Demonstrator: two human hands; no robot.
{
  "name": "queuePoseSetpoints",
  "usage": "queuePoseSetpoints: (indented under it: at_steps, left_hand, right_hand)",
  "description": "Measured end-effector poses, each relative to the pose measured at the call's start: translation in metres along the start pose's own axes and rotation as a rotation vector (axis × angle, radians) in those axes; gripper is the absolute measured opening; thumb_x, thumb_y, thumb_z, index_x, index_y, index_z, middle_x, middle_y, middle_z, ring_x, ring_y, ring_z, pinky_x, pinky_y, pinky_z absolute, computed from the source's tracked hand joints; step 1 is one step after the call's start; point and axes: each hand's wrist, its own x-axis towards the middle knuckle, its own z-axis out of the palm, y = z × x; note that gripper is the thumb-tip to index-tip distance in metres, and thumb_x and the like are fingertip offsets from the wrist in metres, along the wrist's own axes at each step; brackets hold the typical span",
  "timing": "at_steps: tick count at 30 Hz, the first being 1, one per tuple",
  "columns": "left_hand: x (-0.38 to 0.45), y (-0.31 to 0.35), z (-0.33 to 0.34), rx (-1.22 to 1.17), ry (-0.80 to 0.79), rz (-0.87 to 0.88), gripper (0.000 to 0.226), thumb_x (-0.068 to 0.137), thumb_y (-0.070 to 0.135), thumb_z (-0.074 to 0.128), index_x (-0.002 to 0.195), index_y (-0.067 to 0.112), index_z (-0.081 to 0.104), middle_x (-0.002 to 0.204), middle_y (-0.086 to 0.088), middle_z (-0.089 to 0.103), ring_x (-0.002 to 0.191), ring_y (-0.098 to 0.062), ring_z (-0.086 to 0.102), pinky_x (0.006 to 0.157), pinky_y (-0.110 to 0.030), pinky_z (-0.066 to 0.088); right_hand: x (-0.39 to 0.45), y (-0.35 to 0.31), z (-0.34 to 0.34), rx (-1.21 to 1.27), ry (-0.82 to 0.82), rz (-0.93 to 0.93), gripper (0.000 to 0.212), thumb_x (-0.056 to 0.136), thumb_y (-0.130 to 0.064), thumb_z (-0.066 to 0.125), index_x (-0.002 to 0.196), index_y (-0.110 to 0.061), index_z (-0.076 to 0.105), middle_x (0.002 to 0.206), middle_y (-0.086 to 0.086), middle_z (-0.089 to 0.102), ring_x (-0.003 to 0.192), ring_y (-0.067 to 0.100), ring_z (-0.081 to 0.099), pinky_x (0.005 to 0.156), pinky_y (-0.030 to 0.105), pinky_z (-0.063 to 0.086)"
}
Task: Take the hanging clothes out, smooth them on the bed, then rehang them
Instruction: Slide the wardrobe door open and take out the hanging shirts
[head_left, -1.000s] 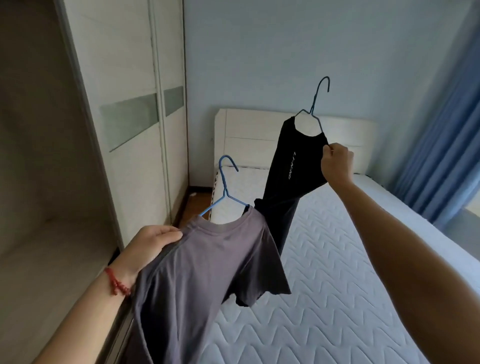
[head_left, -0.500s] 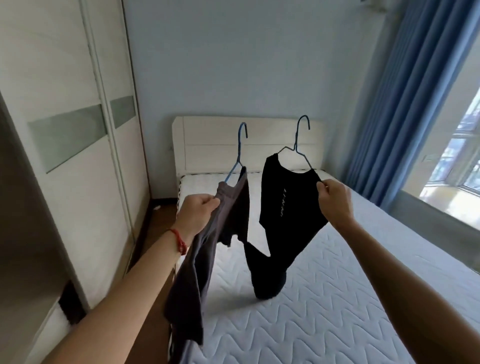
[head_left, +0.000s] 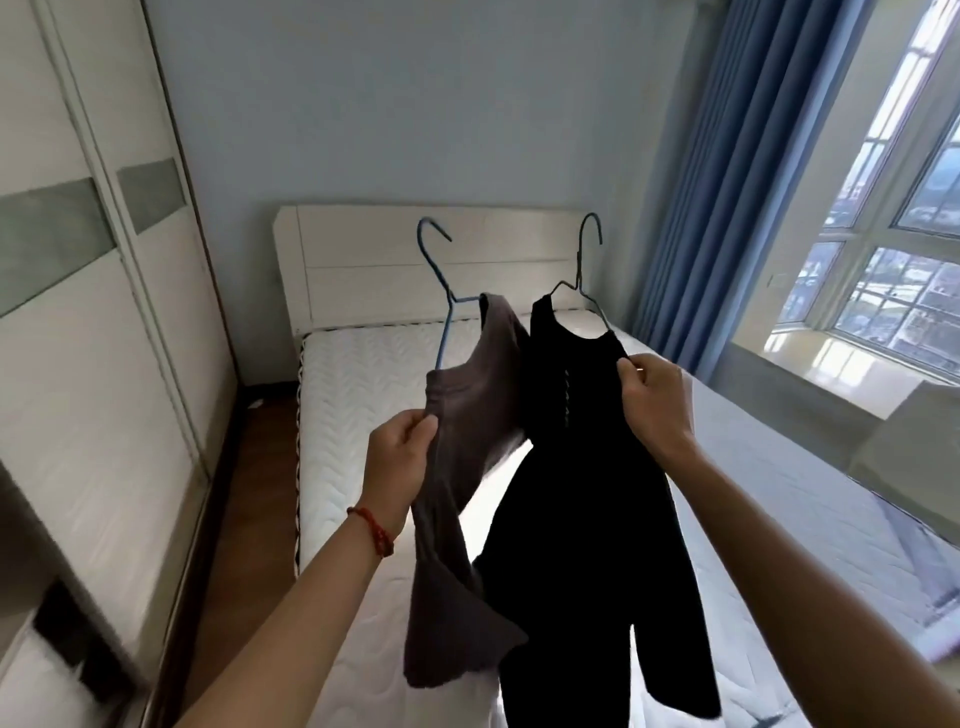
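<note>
Gripping the shoulder of a grey shirt (head_left: 467, 415), the left hand (head_left: 400, 457) has its fingers curled round the fabric; a red cord bracelet (head_left: 374, 527) circles that wrist. The grey shirt hangs on a blue hanger (head_left: 441, 291). The right hand (head_left: 654, 405) pinches the shoulder of a black shirt (head_left: 582, 493), which hangs on a dark hanger (head_left: 584, 275). Both garments are held up side by side above the bed (head_left: 363, 374), touching at their inner edges. A wardrobe (head_left: 88, 312) stands to the left; blue curtains (head_left: 691, 208) and a window (head_left: 883, 234) are to the right.
</note>
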Motion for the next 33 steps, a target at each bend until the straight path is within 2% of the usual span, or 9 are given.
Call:
queuePoseSetpoints:
  at_steps: [9,14,17,19,20,22,24,29,33]
  left_hand:
    - [-0.035,-0.108,-0.017,0.18,-0.022,-0.233,0.025,0.091,0.011,0.049,0.068,0.014,0.056,0.067,-0.005,0.055,0.065,-0.016,0.05,0.058,-0.02,0.039]
    - [-0.051,-0.161,-0.003,0.255,-0.06,-0.37,0.029,0.09,0.01,0.049,0.062,0.017,0.05,0.063,-0.003,0.054,0.071,-0.023,0.054,0.055,-0.021,0.036]
    - [-0.058,-0.191,0.006,0.293,-0.144,-0.51,0.021,0.09,0.01,0.049,0.071,0.013,0.058,0.09,-0.018,0.067,0.096,-0.032,0.063,0.075,-0.029,0.046]
    - [-0.067,-0.205,0.005,0.309,-0.218,-0.608,0.016,0.089,0.005,0.049,0.098,0.001,0.063,0.114,-0.015,0.061,0.116,-0.031,0.056,0.092,-0.032,0.044]
    - [-0.073,-0.209,0.002,0.329,-0.264,-0.651,0.027,0.089,0.005,0.05,0.114,-0.004,0.057,0.12,-0.014,0.058,0.121,-0.03,0.053,0.098,-0.031,0.041]
    - [-0.085,-0.219,-0.009,0.403,-0.334,-0.683,0.039,0.089,0.01,0.053,0.126,-0.003,0.05,0.134,-0.012,0.052,0.127,-0.024,0.048,0.104,-0.026,0.036]
    - [-0.097,-0.23,-0.026,0.465,-0.351,-0.715,0.04,0.088,0.015,0.055,0.126,0.004,0.053,0.135,-0.009,0.054,0.126,-0.021,0.049,0.104,-0.024,0.037]
    - [-0.129,-0.244,-0.091,0.62,-0.35,-0.718,0.018,0.086,0.019,0.055,0.1,0.022,0.066,0.11,-0.003,0.066,0.114,-0.021,0.058,0.086,-0.019,0.041]
    - [-0.16,-0.246,-0.157,0.719,-0.275,-0.768,0.029,0.087,0.024,0.055,0.113,0.012,0.063,0.117,-0.006,0.066,0.109,-0.017,0.06,0.083,-0.016,0.041]
  right_hand:
    - [-0.085,0.01,0.085,0.072,-0.179,0.155,0.029,0.095,-0.019,0.044,0.089,0.0,0.065,0.076,0.013,0.065,0.078,0.029,0.061,0.064,0.03,0.037]
    - [-0.146,0.024,0.128,0.101,-0.238,0.288,0.029,0.096,-0.02,0.042,0.097,0.0,0.063,0.088,0.016,0.068,0.08,0.029,0.058,0.065,0.03,0.034]
    - [-0.183,0.046,0.152,0.0,-0.329,0.4,0.03,0.098,-0.026,0.038,0.101,-0.005,0.059,0.098,0.017,0.066,0.095,0.034,0.059,0.072,0.036,0.04]
    - [-0.205,0.064,0.164,-0.115,-0.474,0.467,0.031,0.098,-0.03,0.034,0.106,-0.009,0.055,0.106,0.015,0.064,0.102,0.034,0.059,0.078,0.037,0.042]
    - [-0.215,0.073,0.169,-0.161,-0.563,0.494,0.03,0.098,-0.031,0.033,0.109,-0.011,0.053,0.11,0.014,0.063,0.104,0.033,0.058,0.081,0.037,0.042]
    - [-0.233,0.091,0.173,-0.225,-0.751,0.531,0.03,0.096,-0.029,0.034,0.12,-0.015,0.045,0.12,0.013,0.06,0.11,0.032,0.056,0.085,0.037,0.043]
    - [-0.246,0.108,0.177,-0.267,-0.905,0.531,0.034,0.094,-0.025,0.039,0.126,-0.013,0.041,0.124,0.012,0.057,0.112,0.03,0.056,0.087,0.035,0.043]
    - [-0.258,0.116,0.19,-0.287,-1.15,0.455,0.012,0.084,-0.019,0.047,0.088,-0.013,0.056,0.092,0.007,0.058,0.081,0.021,0.055,0.075,0.031,0.046]
    - [-0.268,0.095,0.212,-0.335,-1.306,0.287,0.028,0.084,-0.015,0.046,0.057,-0.016,0.041,0.067,0.0,0.047,0.077,0.022,0.05,0.066,0.026,0.034]
